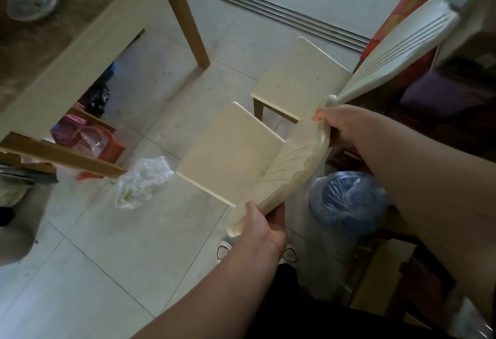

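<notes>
On the tiled floor (112, 252) a crumpled bag (142, 180) lies just left of the near chair (230, 150), with the far chair (298, 75) beyond, a table (86, 48) at far left and a blue bin (346, 199) at right.

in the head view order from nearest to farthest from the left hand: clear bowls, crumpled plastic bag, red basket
1. crumpled plastic bag, on the floor, left of the left hand
2. red basket, under the table
3. clear bowls, on the table, far left

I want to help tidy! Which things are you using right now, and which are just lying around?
In use: near chair, its backrest gripped by left hand and right hand.
Lying about: second chair, crumpled plastic bag, wrapped blue bundle, table, glass bowls.
</notes>
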Demonstrator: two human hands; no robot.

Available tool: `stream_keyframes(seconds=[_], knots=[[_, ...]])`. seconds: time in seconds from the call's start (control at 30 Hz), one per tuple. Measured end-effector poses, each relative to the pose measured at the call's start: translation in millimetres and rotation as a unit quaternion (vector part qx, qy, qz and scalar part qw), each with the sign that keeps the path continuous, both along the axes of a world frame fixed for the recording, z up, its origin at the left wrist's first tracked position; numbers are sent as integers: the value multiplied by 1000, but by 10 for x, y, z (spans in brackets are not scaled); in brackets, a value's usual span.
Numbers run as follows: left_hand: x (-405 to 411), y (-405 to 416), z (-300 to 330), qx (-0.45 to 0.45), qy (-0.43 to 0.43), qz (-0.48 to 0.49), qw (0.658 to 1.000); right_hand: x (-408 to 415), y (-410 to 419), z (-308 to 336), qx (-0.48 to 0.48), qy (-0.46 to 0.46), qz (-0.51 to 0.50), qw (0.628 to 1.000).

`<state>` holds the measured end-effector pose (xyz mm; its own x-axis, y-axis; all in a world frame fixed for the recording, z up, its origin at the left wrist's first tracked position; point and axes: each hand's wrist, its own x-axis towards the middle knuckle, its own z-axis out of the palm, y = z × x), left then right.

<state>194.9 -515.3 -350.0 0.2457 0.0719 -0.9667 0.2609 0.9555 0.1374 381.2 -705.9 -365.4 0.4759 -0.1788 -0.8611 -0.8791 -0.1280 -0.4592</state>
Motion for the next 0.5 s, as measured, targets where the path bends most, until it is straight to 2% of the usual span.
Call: stream_keyframes(seconds=[0.23,0.5], knots=[[-284,-483,5,-33,0,31,999,-387,-492,84,-41,-17,-37,998],[-664,-826,-109,-27,14,-5,1000,-817,-829,-29,-58,-24,-23,998]])
